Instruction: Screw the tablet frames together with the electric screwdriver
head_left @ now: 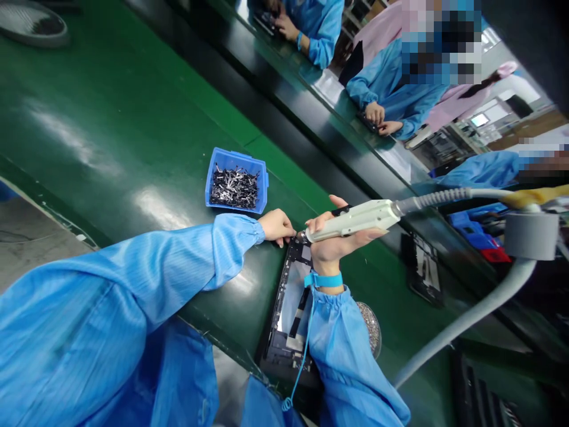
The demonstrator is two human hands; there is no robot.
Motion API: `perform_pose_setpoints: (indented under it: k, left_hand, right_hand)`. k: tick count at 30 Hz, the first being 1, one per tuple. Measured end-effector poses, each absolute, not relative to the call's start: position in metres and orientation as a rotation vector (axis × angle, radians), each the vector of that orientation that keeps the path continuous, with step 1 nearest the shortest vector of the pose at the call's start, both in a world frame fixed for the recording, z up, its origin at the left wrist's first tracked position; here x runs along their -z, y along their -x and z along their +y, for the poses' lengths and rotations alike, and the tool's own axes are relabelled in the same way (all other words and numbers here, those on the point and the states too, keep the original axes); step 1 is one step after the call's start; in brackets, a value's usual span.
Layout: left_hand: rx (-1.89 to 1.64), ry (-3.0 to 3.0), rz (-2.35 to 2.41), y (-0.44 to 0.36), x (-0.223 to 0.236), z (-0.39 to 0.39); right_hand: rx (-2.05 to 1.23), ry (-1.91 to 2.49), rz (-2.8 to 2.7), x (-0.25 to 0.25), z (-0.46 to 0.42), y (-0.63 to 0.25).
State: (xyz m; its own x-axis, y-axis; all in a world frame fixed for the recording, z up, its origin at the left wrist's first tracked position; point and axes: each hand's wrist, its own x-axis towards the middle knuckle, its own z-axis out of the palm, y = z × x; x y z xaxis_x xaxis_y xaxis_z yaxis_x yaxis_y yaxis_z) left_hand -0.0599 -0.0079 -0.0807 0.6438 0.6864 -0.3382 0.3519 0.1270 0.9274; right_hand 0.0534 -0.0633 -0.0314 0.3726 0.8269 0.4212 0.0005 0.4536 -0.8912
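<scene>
My right hand (329,248) is wrapped round a white electric screwdriver (360,219), which lies nearly level with its tip pointing left. That tip is at the top edge of an open black device housing (281,323), which looks like a tablet with its inner parts showing. Close to the tip, the fingers of my left hand (276,226) are pinched together at the housing's upper corner; whatever they hold is too small to make out. My right forearm and wrist strap (329,280) hide part of the housing's right side.
A blue bin (207,190) of small black and silver parts stands beyond my left hand. Beside my right sleeve is a round dish of tiny screws (371,329). Another black housing (424,267) lies to the right, near a grey curved stand arm (484,314). Co-workers sit across the line.
</scene>
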Motion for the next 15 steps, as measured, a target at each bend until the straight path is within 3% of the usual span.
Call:
perform_pose_setpoints:
  k: [8,15]
  left_hand:
    - [-0.205,-1.476,0.888,0.065,0.074,-0.005]
    - [-0.14,-1.506,0.934,0.061,0.073,-0.009]
  right_hand:
    - [-0.406,1.187,-0.836,-0.011,-0.178,-0.154]
    - [0.045,1.504,-0.559,0.02,-0.264,-0.257]
